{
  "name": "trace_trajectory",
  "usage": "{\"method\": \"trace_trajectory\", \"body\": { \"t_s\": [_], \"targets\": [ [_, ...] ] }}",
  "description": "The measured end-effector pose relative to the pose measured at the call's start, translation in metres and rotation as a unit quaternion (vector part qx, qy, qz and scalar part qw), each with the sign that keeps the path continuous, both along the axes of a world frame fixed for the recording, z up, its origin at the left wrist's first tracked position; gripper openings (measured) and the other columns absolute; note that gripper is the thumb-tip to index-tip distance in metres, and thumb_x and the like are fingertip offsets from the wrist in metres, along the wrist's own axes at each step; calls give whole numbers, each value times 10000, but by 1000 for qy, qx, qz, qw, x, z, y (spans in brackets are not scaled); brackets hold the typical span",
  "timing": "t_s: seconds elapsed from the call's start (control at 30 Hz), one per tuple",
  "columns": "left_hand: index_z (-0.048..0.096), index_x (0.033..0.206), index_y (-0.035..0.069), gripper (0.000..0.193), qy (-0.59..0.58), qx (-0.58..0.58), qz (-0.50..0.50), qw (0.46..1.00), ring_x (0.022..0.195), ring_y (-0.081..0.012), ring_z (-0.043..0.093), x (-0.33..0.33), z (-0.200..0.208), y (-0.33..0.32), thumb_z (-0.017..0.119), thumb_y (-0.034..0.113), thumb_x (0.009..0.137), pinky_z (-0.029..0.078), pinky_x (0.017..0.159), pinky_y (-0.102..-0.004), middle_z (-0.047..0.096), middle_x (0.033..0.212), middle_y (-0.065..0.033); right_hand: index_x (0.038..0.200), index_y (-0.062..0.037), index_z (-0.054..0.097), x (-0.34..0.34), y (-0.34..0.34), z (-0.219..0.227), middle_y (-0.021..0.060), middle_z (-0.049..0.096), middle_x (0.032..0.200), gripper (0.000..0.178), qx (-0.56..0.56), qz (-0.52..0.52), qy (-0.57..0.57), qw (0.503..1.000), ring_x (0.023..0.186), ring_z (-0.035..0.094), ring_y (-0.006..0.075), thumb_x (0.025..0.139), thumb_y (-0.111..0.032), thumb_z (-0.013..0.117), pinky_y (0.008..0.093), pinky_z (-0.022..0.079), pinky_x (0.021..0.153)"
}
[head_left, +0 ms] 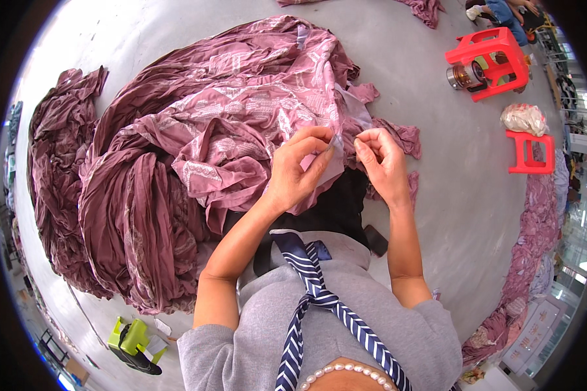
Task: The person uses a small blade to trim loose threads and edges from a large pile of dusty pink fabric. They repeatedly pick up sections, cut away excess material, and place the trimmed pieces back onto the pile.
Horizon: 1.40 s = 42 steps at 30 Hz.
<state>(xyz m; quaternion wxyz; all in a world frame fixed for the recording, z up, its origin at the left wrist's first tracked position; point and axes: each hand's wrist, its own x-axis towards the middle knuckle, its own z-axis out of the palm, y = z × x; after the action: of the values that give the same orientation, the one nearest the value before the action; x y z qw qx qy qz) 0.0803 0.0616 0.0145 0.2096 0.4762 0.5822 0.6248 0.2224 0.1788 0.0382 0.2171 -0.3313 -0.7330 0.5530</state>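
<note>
A big heap of mauve cloth with white patterned bands (241,98) spreads over my lap and the floor to the left. My left hand (301,163) is closed in a pinch at the cloth's right edge, thumb and forefinger together; a small dark tip shows at the fingertips, too small to name. Just to its right, my right hand (383,161) is also pinched, raised beside the pale lilac underside of the cloth (353,107). What lies between its fingertips, if anything, is too fine to make out.
A red plastic stool (486,40) stands at the far right with a metal cylinder (462,75) against it. Nearer is another red stool (510,151) with a white bag (524,119). A green stool (134,337) sits lower left. More mauve cloth (525,260) lines the right side. Another person's leg (507,19) shows top right.
</note>
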Motion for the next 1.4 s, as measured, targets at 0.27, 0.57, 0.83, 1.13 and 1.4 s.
{"method": "trace_trajectory", "body": {
  "t_s": [0.27, 0.57, 0.83, 1.13, 1.4],
  "targets": [
    [561, 840, -39, 84, 12, 5, -5, 1000, 906, -283, 619, 2, 1, 0, 617, -24, 778, 476, 796, -318, 607, 996, -149, 922, -1, 569, -8, -4, 3, 6, 612, 764, 138, 65, 11, -14, 998, 668, 517, 30, 885, -118, 630, 182, 412, 582],
    [554, 841, -32, 75, 18, 0, -7, 1000, 878, -304, 609, 1, -3, -2, 603, -37, 785, 475, 770, -331, 600, 977, -162, 962, -19, 551, -1, 1, -12, -7, 570, 742, 167, -31, -81, 93, 992, 620, 501, 38, 899, -157, 621, 187, 406, 537],
    [565, 838, -22, 83, 24, -16, -49, 998, 902, -323, 607, 11, -5, 4, 605, -11, 766, 478, 793, -345, 603, 990, -169, 854, -12, 587, -15, 17, -15, -31, 554, 688, 189, -52, 27, -26, 998, 633, 477, 14, 848, -173, 686, 180, 400, 559],
    [580, 835, -25, 94, 3, -21, -55, 998, 887, -303, 616, 11, -10, 0, 628, 12, 763, 486, 780, -340, 610, 972, -150, 830, 6, 597, -9, 36, -32, 1, 600, 665, 270, -85, -7, -41, 996, 593, 525, 41, 897, -254, 624, 206, 405, 523],
    [649, 945, 20, 177, 53, -81, -150, 984, 966, -309, 610, 39, -24, 1, 675, 119, 802, 494, 817, -357, 590, 1090, -154, 961, -4, 610, 12, 47, -92, 1, 612, 796, 184, -215, 49, -26, 975, 688, 549, 53, 855, -153, 629, 209, 442, 594]
  ]
}}
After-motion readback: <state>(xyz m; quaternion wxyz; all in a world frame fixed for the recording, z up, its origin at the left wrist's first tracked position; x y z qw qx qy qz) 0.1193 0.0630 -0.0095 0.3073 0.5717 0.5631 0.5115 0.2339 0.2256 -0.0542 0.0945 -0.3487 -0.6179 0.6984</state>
